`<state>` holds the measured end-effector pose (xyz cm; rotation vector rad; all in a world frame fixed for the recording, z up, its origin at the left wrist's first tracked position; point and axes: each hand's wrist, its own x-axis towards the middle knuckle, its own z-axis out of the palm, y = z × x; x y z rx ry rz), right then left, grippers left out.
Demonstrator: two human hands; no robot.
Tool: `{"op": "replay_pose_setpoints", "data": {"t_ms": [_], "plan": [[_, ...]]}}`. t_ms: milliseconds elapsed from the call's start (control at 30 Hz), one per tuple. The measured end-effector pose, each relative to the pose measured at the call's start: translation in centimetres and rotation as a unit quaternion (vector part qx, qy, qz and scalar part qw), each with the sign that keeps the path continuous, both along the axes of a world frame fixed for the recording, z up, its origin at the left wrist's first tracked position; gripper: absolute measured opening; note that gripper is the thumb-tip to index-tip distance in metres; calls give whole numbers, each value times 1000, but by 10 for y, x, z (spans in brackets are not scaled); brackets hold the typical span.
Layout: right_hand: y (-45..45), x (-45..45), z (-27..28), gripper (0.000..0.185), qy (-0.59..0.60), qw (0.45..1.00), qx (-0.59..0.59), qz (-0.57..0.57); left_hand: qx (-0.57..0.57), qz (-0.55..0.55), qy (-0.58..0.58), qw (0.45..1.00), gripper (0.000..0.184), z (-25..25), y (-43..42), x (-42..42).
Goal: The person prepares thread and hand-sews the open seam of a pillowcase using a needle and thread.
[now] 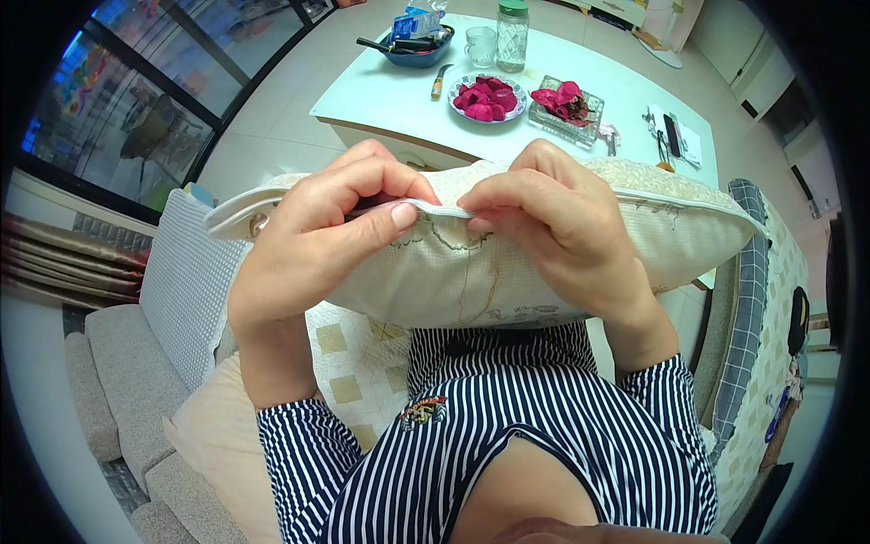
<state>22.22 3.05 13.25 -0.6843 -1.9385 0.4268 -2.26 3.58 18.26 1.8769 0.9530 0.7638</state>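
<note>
A cream cushion [426,286] with stitched lines on its cover is held up above my lap. A white edging strip [441,210], which looks like a zipper or piping, runs along its upper side. My left hand [313,227] is closed on this edge, thumb on the near face and fingers behind. Close beside it, my right hand [575,222] pinches the same edge between thumb and fingers. A dark gap shows under the left fingers. Whether a zipper pull sits between the fingertips I cannot tell.
Beyond the cushion stands a white table [381,107]. On it are a plate of dark pink pieces [487,98], a glass dish [568,120], a knife [440,83], a mug [480,47], a green-lidded jar [512,41] and a blue basin [419,59]. A grey sofa [136,372] is at left.
</note>
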Motion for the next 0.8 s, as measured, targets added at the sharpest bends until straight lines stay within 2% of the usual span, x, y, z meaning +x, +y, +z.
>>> {"op": "replay_pose_setpoints", "data": {"t_ms": [167, 233, 333, 400, 500, 567, 700, 800], "plan": [[1, -2, 1, 20, -23, 998, 42, -32, 35, 32, 25, 999, 16, 0, -5, 5], [3, 0, 2, 21, -30, 998, 50, -34, 106, 53, 62, 991, 15, 1, -6, 6], [4, -2, 1, 22, -22, 997, 63, -38, 138, 64, 68, 986, 15, -3, -7, 6], [3, -2, 1, 22, -7, 997, 68, -40, 139, 68, 70, 985, 15, -2, -9, 5], [-3, 2, 6, 23, -33, 995, 80, -51, 130, 69, 63, 987, 15, 0, -12, 5], [-9, 7, 11, 25, -91, 989, 91, -71, 119, 67, 53, 989, 14, 0, -12, 3], [-6, 5, 7, 28, -108, 984, 117, -75, 129, 47, 63, 989, 14, -2, -12, 2], [4, 2, -1, 21, -82, 981, 162, -60, 149, 44, 73, 985, 13, -1, -12, 3]]}}
